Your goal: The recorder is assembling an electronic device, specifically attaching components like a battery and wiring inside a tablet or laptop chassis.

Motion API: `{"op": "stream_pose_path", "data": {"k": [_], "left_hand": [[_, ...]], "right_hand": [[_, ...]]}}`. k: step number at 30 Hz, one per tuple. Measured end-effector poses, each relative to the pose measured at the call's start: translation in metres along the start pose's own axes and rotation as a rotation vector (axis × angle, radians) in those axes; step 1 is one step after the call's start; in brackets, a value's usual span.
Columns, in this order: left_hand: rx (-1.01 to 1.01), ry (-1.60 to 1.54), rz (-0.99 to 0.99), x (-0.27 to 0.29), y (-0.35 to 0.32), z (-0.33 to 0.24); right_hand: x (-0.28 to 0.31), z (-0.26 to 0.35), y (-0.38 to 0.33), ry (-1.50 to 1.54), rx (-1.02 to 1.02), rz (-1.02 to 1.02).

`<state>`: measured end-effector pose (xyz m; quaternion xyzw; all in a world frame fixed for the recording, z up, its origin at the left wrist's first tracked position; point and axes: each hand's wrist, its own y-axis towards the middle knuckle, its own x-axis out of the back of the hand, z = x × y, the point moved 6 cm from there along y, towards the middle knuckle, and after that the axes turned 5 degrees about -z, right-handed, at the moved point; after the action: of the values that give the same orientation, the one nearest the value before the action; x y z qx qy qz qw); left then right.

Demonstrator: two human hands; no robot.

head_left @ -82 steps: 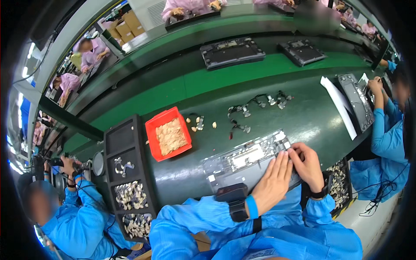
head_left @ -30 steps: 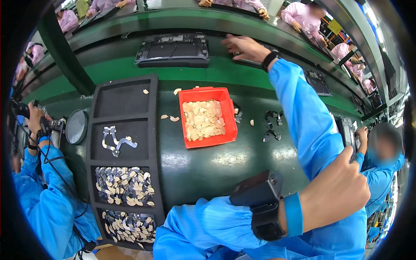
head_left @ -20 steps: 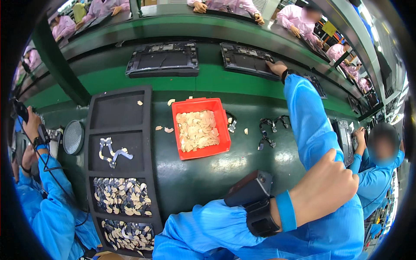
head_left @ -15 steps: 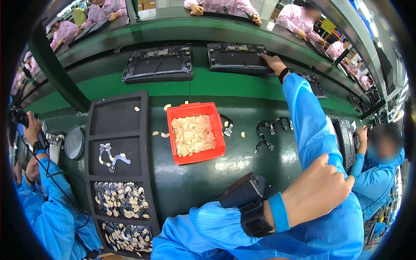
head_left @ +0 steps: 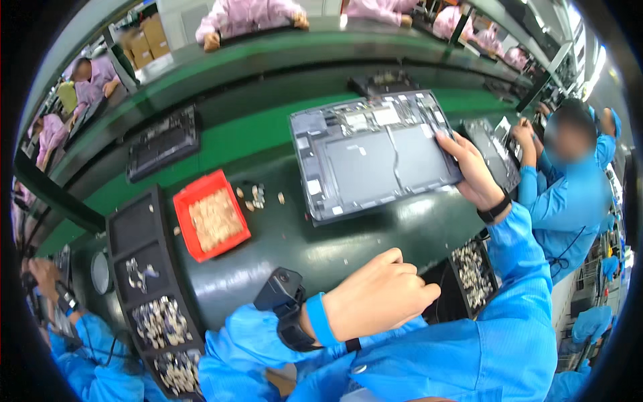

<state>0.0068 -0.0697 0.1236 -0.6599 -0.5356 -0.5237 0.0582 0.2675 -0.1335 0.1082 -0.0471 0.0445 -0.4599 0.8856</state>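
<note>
My right hand (head_left: 472, 171) grips the right edge of an opened tablet-like device housing (head_left: 355, 164), thumb on top and the other fingers underneath. The housing is dark grey, with circuit boards along its far edge and a thin cable across a large flat panel. It is held tilted over the near side of the bench. My left hand (head_left: 375, 295) is closed in a loose fist in front of my body, apart from the housing. Its palm side is hidden, so whatever it may hold does not show. A blue band and a black strapped device (head_left: 284, 291) sit on that wrist.
Left on the bench are a red bin (head_left: 244, 233) of tan pieces and a black compartment tray (head_left: 167, 231) with small parts. Further housings (head_left: 164, 144) lie along the green strip. Another parts tray (head_left: 472, 275) is near my right arm. Co-workers (head_left: 569, 174) sit alongside and opposite.
My right hand has lifted a housing off the far strip and brought it nearer. The view has turned right, so the red bin and tray appear further left. My left hand stays closed.
</note>
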Motion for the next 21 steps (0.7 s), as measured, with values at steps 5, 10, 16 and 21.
{"op": "stream_pose_path", "data": {"k": [5,10,16,21], "left_hand": [[-0.126,-0.211,-0.119,-0.032,-0.016,-0.073],[0.118,-0.049,-0.296,-0.021,-0.002,-0.077],[1.303,0.132,-0.44,0.069,-0.161,-0.078],[1.452,0.752,-0.63,0.153,-0.314,-0.025]], "right_hand": [[0.018,-0.096,-0.115,0.113,-0.237,-0.07],[0.075,-0.158,-0.099,-0.116,-0.119,-0.019],[0.006,-0.131,-0.123,-0.082,0.021,0.003],[0.012,-0.142,-0.101,-0.259,0.339,0.026]]}}
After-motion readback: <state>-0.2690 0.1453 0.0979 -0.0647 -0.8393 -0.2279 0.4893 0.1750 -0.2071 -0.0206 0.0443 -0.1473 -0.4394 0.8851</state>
